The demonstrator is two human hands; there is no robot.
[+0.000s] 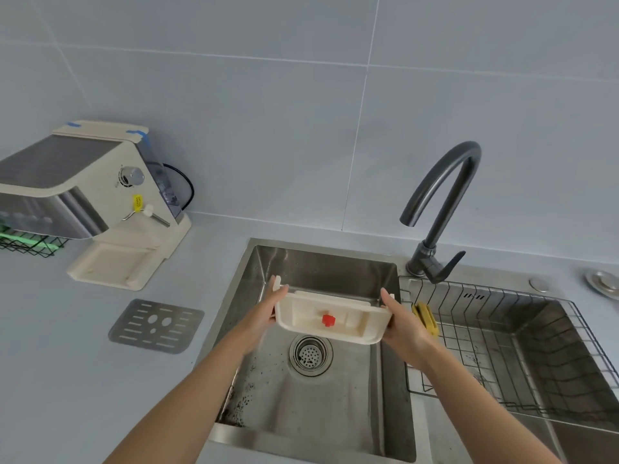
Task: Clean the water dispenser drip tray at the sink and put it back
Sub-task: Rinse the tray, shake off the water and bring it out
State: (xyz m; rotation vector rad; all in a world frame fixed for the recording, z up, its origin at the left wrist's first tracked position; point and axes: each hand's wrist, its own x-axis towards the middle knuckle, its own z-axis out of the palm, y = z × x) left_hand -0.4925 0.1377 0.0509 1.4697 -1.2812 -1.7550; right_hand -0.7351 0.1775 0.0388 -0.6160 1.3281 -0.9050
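Observation:
I hold a cream plastic drip tray (351,324) with a red float in its middle, tilted toward me over the left sink basin (318,396). My left hand (268,311) grips its left end and my right hand (400,321) grips its right end. The tray's metal grille (155,325) lies flat on the counter to the left of the sink. The cream and silver water dispenser (90,192) stands at the back left, its base slot (112,266) without a tray.
A dark gooseneck faucet (442,209) stands behind the sink divider, spout toward the left basin. A wire rack (502,336) sits in the right basin with a yellow sponge (426,318) at its left edge. A black wire basket (30,242) is at far left.

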